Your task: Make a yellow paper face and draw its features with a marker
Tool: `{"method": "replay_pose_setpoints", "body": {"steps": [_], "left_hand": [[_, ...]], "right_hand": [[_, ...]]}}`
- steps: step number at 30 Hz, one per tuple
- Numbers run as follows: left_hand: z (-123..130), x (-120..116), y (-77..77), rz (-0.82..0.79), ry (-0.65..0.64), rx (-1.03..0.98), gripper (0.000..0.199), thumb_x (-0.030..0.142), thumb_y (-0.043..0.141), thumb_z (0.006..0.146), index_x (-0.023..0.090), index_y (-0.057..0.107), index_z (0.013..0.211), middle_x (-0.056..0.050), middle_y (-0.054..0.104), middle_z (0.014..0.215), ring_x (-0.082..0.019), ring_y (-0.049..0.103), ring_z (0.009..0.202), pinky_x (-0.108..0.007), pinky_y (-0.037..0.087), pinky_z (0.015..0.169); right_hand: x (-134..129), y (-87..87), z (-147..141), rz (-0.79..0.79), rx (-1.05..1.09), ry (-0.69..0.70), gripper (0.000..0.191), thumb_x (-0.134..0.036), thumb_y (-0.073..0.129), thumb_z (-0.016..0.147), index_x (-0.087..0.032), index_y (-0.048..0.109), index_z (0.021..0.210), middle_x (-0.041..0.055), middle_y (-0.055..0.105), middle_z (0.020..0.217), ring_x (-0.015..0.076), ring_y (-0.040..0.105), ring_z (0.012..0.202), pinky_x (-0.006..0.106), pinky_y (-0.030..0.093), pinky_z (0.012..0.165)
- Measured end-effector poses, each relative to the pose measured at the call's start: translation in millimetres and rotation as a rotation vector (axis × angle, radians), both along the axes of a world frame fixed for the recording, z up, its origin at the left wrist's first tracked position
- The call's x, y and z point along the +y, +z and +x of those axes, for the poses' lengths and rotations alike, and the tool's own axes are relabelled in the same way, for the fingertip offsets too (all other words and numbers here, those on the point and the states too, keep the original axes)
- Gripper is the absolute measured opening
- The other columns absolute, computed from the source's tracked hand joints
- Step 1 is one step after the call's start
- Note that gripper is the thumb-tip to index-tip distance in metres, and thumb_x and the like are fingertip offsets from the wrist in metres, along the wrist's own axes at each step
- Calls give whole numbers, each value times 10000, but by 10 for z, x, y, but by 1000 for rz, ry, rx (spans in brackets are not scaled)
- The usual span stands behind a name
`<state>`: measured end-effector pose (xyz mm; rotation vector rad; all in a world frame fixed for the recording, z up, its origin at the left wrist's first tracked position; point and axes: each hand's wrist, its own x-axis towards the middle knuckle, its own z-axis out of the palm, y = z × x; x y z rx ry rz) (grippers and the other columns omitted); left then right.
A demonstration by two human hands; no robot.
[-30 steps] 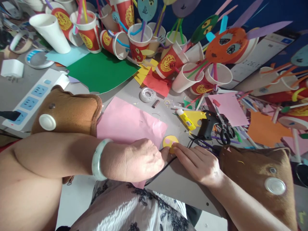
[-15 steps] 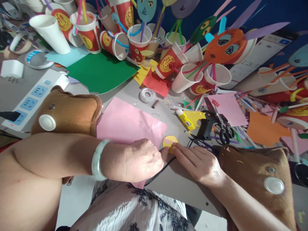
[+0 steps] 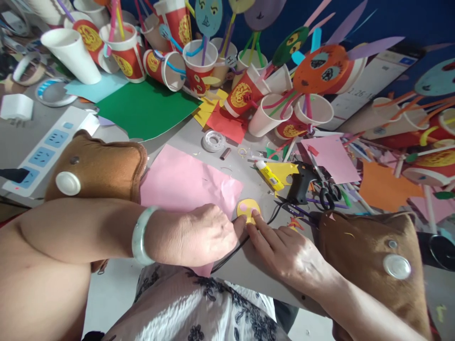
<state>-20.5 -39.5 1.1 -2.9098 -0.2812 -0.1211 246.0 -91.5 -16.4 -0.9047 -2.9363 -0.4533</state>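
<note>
A small yellow paper disc (image 3: 244, 204) with two pink spots lies on the table between my hands. My left hand (image 3: 199, 234), a pale green bangle at its wrist, is closed with its fingers curled under. Its thumb rests on the disc's lower edge, and the fingertips are hidden. My right hand (image 3: 284, 248) has its fingers stretched out, the index fingertip pressing down on the right pink spot. Another digit touches the table just below the disc. Pink paper (image 3: 188, 180) lies beside and partly beneath my left hand, and a black cable (image 3: 227, 258) passes under the hands.
Beyond my right hand lie a glue stick (image 3: 269, 175), a black glue gun (image 3: 300, 183) and scissors (image 3: 329, 194). Brown cushions (image 3: 369, 251) flank the work. A tape roll (image 3: 213, 140), green card (image 3: 145, 109), power strip (image 3: 46, 151) and several decorated paper cups (image 3: 201, 68) stand farther back.
My right hand has shifted slightly down and left, its index fingertip now on the right pink spot, so more of the disc shows. My left hand has barely moved.
</note>
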Motion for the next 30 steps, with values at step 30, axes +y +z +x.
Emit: {"method": "replay_pose_setpoints", "body": {"steps": [30], "left_hand": [[-55,-36,-159,-13,13,-15,455,186,430,978,70,579,1391,-10,517,735,-187,504,708,-375,320,662]], "right_hand": [[20,-93,-3,-18,169,-63,141,-186,616,995,-108,695,1083,187,782,1212,126,588,544,309,447,527]]}}
